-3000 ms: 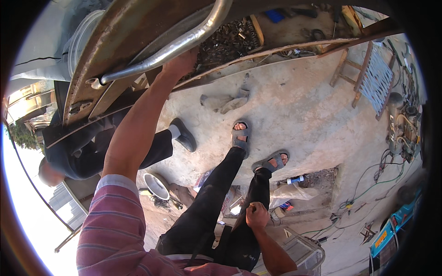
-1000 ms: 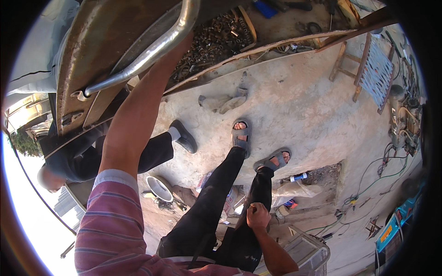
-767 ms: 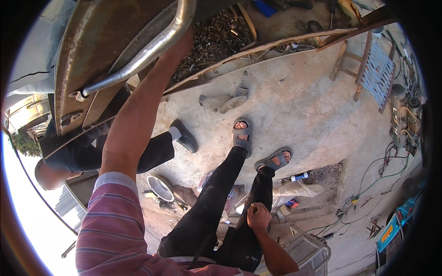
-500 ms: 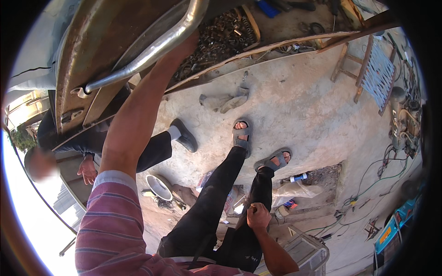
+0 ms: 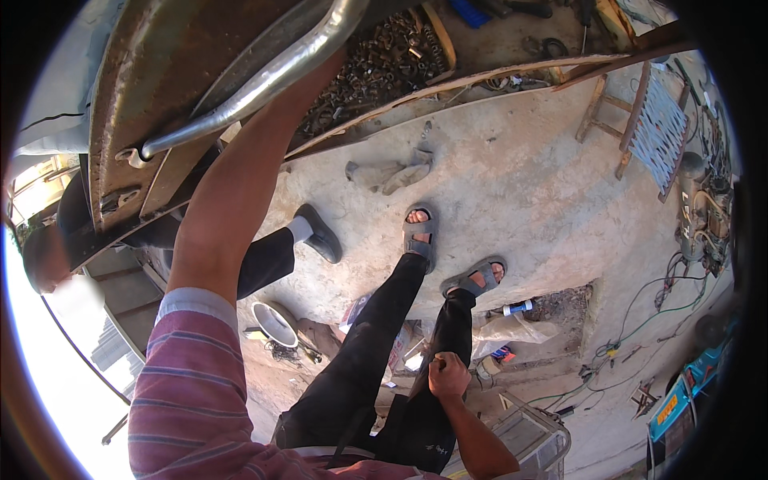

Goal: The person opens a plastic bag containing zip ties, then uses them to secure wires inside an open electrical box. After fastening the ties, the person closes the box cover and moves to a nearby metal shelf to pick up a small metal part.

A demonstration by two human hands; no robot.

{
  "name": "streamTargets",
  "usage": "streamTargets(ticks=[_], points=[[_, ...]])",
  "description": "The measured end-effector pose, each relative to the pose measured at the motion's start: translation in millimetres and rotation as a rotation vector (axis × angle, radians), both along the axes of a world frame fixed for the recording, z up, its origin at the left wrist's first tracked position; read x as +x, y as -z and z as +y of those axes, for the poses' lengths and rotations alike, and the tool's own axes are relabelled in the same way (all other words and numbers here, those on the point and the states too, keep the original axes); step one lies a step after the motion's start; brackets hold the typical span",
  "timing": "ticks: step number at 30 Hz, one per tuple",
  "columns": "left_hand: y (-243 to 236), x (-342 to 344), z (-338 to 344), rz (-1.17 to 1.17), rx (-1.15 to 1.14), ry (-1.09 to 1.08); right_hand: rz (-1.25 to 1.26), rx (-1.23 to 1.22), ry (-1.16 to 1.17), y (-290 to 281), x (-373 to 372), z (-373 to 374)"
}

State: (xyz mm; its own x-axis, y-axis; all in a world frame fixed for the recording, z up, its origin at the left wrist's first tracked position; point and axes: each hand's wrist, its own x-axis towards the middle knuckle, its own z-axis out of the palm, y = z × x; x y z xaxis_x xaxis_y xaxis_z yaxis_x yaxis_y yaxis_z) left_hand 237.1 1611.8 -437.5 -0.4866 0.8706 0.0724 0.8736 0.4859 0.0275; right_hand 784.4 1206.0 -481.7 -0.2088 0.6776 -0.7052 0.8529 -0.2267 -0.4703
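My left arm reaches up and away, beneath a bent shiny metal tube (image 5: 256, 98) fixed to a brown rusty metal panel (image 5: 144, 80). Its wrist end passes out of sight behind the tube, so the fingers of my left hand (image 5: 326, 70) are hidden. Beside it lies a tray of small metal fittings, nuts and bolts (image 5: 392, 60). Against my dark trouser leg, my right hand (image 5: 450, 374) is curled into a fist. Whatever lies inside it, if anything, cannot be made out.
Another person's dark shoe (image 5: 320, 234) is on the concrete floor at left. Grey gloves (image 5: 390, 172) lie ahead of my sandals. A low stool with blue webbing (image 5: 658, 128) stands far right. A white basin (image 5: 275, 324), hoses and a metal-framed rack (image 5: 528, 436) are near.
The other person at left has leaned lower and their hand has gone out of sight. The metal panel has shifted slightly left in view. My right fist stays in place.
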Motion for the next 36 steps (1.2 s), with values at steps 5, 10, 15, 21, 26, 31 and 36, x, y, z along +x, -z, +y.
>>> streamTargets(ticks=[5,10,15,21,26,31,36], points=[[-2,-2,6,0.045,-0.038,0.028,0.018,0.039,0.000,0,-1,1],[-1,1,9,0.029,-0.001,0.056,0.007,0.022,-0.009,-1,-1,2],[1,7,12,-0.003,0.003,-0.085,0.021,0.030,-0.018,-2,-2,3],[3,-3,-16,-0.353,0.360,0.050,0.005,0.018,-0.009,-3,-3,5],[-29,31,-36,-1.227,0.542,-0.019,0.014,0.028,-0.019,-1,-3,5],[-64,106,-87,-1.600,0.509,-0.057,0.012,0.022,-0.002,2,2,-5],[-53,198,-165,-1.515,0.101,-0.108,-0.053,-0.099,0.112,7,-5,-8]])
